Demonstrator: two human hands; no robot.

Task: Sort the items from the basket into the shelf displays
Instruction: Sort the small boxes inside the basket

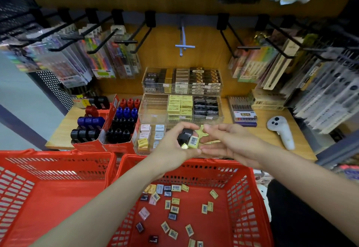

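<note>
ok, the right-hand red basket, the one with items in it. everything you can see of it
The red basket looks like moulded plastic, with slotted lattice walls, a thick smooth rim and a solid floor. It sits upright below the wooden shelf, side by side with a second red basket on its left; whether the rims touch is unclear. Small boxed items in yellow, black, grey and pink lie scattered loose on its floor, many barcode-up. Both forearms cross above it; contact cannot be told.

Above the right red basket (250, 198), left hand (174, 145) clutching a black eraser (185, 136) and a yellow one (194, 142). Right hand (223, 143) just beside, fingers relaxed and reaching toward them. Loose erasers (172, 208) scattered on that basket's floor; clear display trays (153, 110) beyond it.
</note>
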